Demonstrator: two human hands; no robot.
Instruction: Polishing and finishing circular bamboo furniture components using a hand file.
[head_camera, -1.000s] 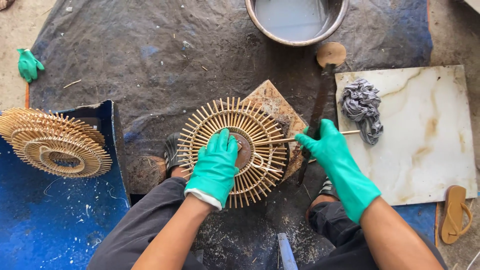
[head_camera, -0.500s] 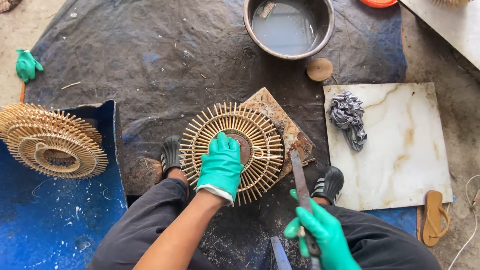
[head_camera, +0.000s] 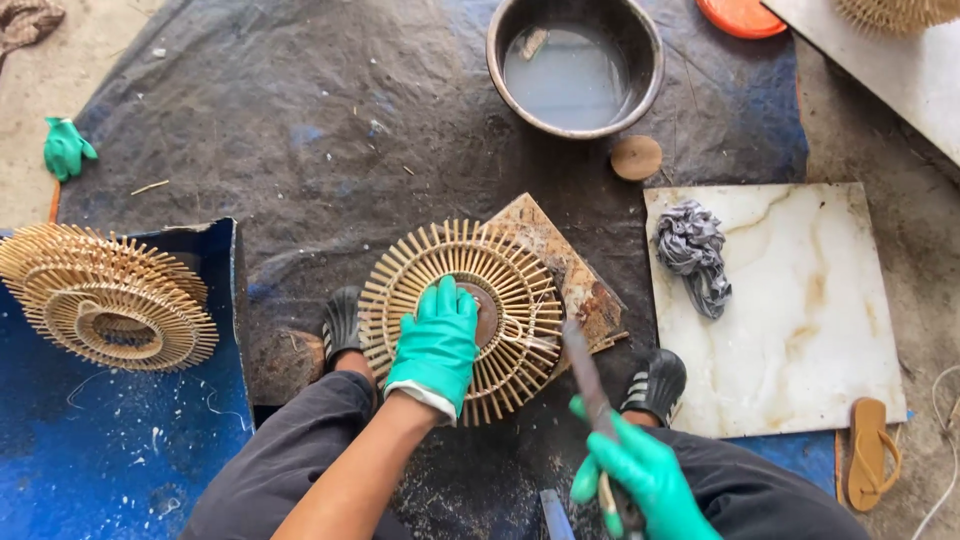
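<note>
**A:** Right, status: round bamboo-stick frame lies flat on a worn wooden board, on the dark tarp, between the person's two sandalled feet. Board under it looks like a work surface, giving a hard backing instead of soft tarp.

**B:** Left hand?

**A:** Left hand, green glove, palm down, fingers spread flat over the frame's centre hub. Not gripping anything, just pressing. My read: pinning the frame so it doesn't spin or slide.

**B:** Right?

**A:** Right hand, also green glove, fist closed around the handle of a long dark blade. Blade points up and away from the body, tip just beside the frame's lower-right rim. Can't tell if it touches the sticks.

**B:** Why that layout?

**A:** Feet bracket the board, so work stays central and close. Dark metal basin of water sits beyond the frame, within reach. Marble tile to the right with a grey rag on it. Small wooden disc between basin and tile.

**B:** Other pieces?

**A:** Stack of similar bamboo frames at the left on a blue sheet, well apart. Spare green glove lying far left. Loose flip-flop by the tile's lower corner.
</note>
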